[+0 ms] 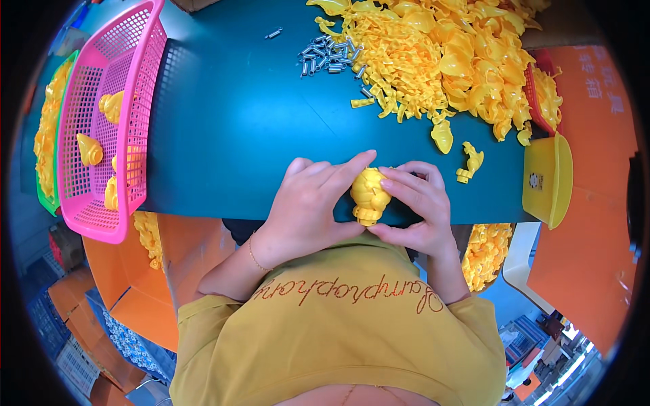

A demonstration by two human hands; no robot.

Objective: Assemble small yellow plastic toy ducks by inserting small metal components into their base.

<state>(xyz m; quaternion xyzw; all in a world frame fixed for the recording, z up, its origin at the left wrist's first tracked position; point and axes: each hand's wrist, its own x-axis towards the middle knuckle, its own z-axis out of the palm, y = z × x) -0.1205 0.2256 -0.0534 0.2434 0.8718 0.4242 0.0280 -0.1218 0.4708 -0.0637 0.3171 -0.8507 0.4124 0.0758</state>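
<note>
Close to my body, at the table's near edge, both my hands hold a small yellow plastic toy piece (370, 191) with a rounded, bumpy body and a ridged base at its lower end. My left hand (305, 196) pinches it from the left, thumb low and index finger stretched along its upper side. From the right, my right hand (421, 203) grips it with fingertips on top and thumb near the base. A loose curved yellow part (470, 162) lies to the right of my right hand, and a leaf-shaped yellow piece (442, 135) rests just beyond.
A heap of yellow plastic parts (433, 54) covers the far right of the green table (230, 128). Beside it lie several small metal cylinders (332, 55). A pink basket (122, 135) with several yellow pieces stands left; a yellow bin (547, 179) hangs at the right edge.
</note>
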